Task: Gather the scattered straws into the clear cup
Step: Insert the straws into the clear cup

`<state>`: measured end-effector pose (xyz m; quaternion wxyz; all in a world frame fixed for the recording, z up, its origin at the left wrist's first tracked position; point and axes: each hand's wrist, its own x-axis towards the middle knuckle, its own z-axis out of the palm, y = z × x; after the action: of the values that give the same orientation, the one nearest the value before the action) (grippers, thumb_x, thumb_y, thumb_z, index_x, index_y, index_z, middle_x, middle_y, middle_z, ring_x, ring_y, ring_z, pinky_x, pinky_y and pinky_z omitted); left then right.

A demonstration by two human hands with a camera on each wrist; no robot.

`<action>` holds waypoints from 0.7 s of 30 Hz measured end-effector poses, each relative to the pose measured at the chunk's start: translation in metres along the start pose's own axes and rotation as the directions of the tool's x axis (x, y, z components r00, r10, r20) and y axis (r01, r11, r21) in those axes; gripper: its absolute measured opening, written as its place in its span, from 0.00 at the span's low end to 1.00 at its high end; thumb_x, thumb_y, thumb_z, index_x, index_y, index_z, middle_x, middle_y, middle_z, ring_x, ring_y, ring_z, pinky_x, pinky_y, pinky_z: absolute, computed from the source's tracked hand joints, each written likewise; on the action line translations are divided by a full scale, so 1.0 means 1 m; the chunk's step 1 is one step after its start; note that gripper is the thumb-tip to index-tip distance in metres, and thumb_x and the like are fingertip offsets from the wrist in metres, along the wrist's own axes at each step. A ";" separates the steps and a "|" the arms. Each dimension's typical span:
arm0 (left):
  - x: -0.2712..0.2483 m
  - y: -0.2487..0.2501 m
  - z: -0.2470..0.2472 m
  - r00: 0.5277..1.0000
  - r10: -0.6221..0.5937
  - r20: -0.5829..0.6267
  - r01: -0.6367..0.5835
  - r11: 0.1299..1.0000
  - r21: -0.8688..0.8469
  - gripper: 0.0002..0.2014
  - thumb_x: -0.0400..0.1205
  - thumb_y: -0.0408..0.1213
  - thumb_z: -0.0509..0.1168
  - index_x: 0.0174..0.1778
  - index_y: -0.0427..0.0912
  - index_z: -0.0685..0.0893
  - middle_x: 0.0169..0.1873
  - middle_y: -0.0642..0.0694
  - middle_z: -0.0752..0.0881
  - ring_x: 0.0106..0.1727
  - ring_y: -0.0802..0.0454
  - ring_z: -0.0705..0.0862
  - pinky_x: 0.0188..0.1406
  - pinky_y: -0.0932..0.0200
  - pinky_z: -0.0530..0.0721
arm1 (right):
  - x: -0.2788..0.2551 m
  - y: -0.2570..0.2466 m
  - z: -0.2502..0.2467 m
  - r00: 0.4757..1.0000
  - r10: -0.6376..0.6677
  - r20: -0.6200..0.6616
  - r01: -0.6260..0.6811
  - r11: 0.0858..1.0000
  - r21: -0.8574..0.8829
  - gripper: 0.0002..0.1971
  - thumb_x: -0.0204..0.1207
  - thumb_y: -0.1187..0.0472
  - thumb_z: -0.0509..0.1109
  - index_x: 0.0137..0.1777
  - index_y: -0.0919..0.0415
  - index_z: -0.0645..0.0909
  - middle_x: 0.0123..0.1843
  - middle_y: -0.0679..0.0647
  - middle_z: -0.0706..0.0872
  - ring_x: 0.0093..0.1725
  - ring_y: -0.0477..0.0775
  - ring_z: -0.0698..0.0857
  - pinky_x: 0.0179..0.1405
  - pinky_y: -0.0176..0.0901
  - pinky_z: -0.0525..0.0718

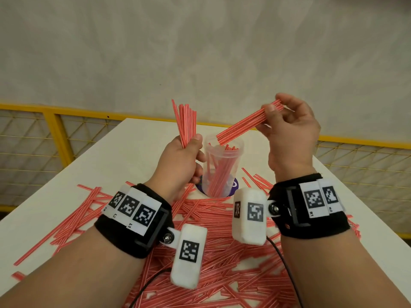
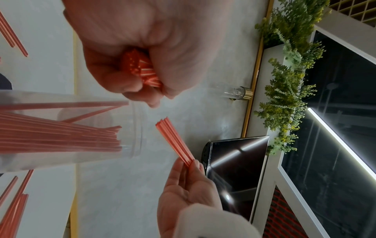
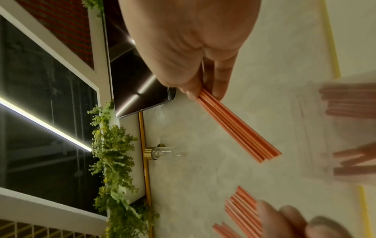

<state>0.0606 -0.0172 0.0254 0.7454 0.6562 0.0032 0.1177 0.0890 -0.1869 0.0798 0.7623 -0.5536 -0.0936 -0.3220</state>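
A clear cup (image 1: 223,167) stands upright on the white table (image 1: 124,161), holding several red straws. My left hand (image 1: 184,158) grips a bundle of red straws (image 1: 186,123) that fans upward, just left of the cup rim. My right hand (image 1: 287,130) pinches a second bundle of straws (image 1: 246,123) tilted down-left, its lower end over the cup mouth. In the left wrist view the fist (image 2: 142,53) wraps the straw ends (image 2: 140,67) beside the cup (image 2: 130,127). In the right wrist view thumb and fingers pinch the bundle (image 3: 236,127). Many loose straws (image 1: 211,218) lie scattered on the table nearer me.
A dark round coaster (image 1: 233,185) lies under the cup. A yellow mesh railing (image 1: 53,127) runs behind the table's far edge. Straws (image 1: 66,221) spread to the left edge of the table. Black cables (image 1: 287,263) trail from the wrist cameras.
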 end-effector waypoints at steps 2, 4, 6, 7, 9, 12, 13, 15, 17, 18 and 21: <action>0.000 -0.002 0.001 1.000 -0.009 0.009 0.009 1.000 0.016 0.11 0.86 0.48 0.61 0.46 0.45 0.77 0.26 0.51 0.78 0.18 0.56 0.70 0.14 0.63 0.69 | 0.000 0.006 -0.001 0.994 -0.102 -0.024 0.100 0.992 -0.084 0.11 0.77 0.70 0.72 0.50 0.52 0.82 0.32 0.48 0.82 0.36 0.45 0.86 0.37 0.45 0.88; -0.002 -0.002 0.003 0.999 -0.017 0.028 0.017 1.000 0.009 0.11 0.86 0.48 0.61 0.45 0.44 0.76 0.24 0.53 0.76 0.18 0.56 0.67 0.14 0.64 0.66 | -0.001 0.013 -0.002 0.984 -0.180 0.015 0.179 0.961 -0.212 0.13 0.76 0.69 0.72 0.51 0.48 0.83 0.34 0.48 0.81 0.37 0.48 0.84 0.42 0.55 0.89; -0.003 -0.001 0.004 0.999 -0.022 0.035 0.021 1.000 0.007 0.12 0.86 0.48 0.61 0.45 0.43 0.76 0.22 0.53 0.75 0.18 0.56 0.66 0.14 0.65 0.65 | -0.002 0.019 -0.002 0.973 -0.209 0.097 0.230 0.915 -0.331 0.14 0.76 0.68 0.72 0.51 0.46 0.83 0.34 0.47 0.80 0.38 0.50 0.83 0.47 0.58 0.88; -0.003 -0.001 0.004 0.999 -0.025 0.035 0.024 1.000 0.006 0.12 0.86 0.48 0.61 0.45 0.43 0.76 0.22 0.53 0.74 0.18 0.56 0.66 0.14 0.65 0.64 | -0.002 0.021 -0.002 0.967 -0.210 0.143 0.250 0.892 -0.378 0.14 0.76 0.68 0.71 0.52 0.47 0.84 0.34 0.45 0.80 0.37 0.48 0.82 0.48 0.53 0.87; -0.003 0.000 0.005 0.999 -0.031 0.039 0.030 1.000 0.006 0.12 0.86 0.48 0.61 0.45 0.43 0.76 0.22 0.53 0.74 0.18 0.56 0.65 0.14 0.66 0.64 | -0.003 0.026 -0.001 0.954 -0.196 0.228 0.282 0.843 -0.457 0.13 0.76 0.67 0.71 0.56 0.50 0.85 0.34 0.40 0.80 0.35 0.41 0.81 0.45 0.40 0.84; -0.004 0.000 0.005 0.998 -0.032 0.057 0.032 0.999 0.016 0.13 0.87 0.48 0.60 0.45 0.42 0.76 0.21 0.54 0.75 0.18 0.56 0.66 0.14 0.66 0.64 | -0.006 0.031 0.000 0.933 -0.136 0.333 0.318 0.745 -0.586 0.13 0.78 0.65 0.70 0.60 0.52 0.85 0.35 0.36 0.80 0.36 0.37 0.80 0.45 0.32 0.80; -0.005 0.000 0.005 0.997 -0.032 0.065 0.031 0.999 0.022 0.13 0.86 0.48 0.61 0.46 0.42 0.76 0.20 0.55 0.75 0.18 0.57 0.66 0.14 0.65 0.64 | -0.008 0.031 0.000 0.923 -0.093 0.373 0.324 0.712 -0.624 0.12 0.79 0.64 0.69 0.61 0.53 0.85 0.37 0.37 0.82 0.38 0.40 0.81 0.47 0.35 0.80; -0.005 0.000 0.005 0.997 -0.033 0.077 0.030 0.999 0.029 0.13 0.86 0.49 0.61 0.47 0.41 0.77 0.20 0.56 0.75 0.18 0.57 0.67 0.15 0.65 0.65 | -0.010 0.031 0.001 0.893 0.017 0.450 0.341 0.626 -0.701 0.12 0.82 0.62 0.66 0.61 0.54 0.86 0.46 0.45 0.88 0.48 0.48 0.85 0.52 0.40 0.79; -0.006 0.000 0.005 0.996 -0.034 0.083 0.032 0.999 0.022 0.15 0.85 0.51 0.61 0.49 0.41 0.77 0.21 0.55 0.76 0.18 0.57 0.67 0.15 0.65 0.65 | -0.011 0.032 0.001 0.872 0.116 0.475 0.344 0.546 -0.764 0.13 0.84 0.60 0.62 0.63 0.54 0.85 0.58 0.51 0.88 0.58 0.52 0.84 0.58 0.42 0.78; -0.006 0.001 0.005 0.995 -0.035 0.090 0.034 0.999 0.013 0.16 0.85 0.52 0.61 0.51 0.41 0.76 0.22 0.54 0.76 0.18 0.57 0.67 0.15 0.65 0.65 | -0.010 0.032 0.001 0.873 0.142 0.467 0.333 0.528 -0.782 0.14 0.85 0.59 0.61 0.64 0.54 0.84 0.62 0.52 0.87 0.62 0.53 0.82 0.61 0.44 0.78; -0.007 0.001 0.006 0.993 -0.036 0.110 0.039 0.999 -0.020 0.14 0.86 0.52 0.59 0.54 0.44 0.76 0.23 0.54 0.79 0.18 0.57 0.67 0.14 0.66 0.64 | -0.009 0.026 0.003 0.890 0.090 0.446 0.330 0.546 -0.770 0.15 0.85 0.59 0.59 0.65 0.56 0.84 0.65 0.54 0.84 0.66 0.55 0.79 0.63 0.43 0.75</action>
<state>0.0546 -0.0240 0.0261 0.7538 0.6531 -0.0268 0.0673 0.0982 -0.1758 0.0555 0.3438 -0.8952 -0.1372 -0.2480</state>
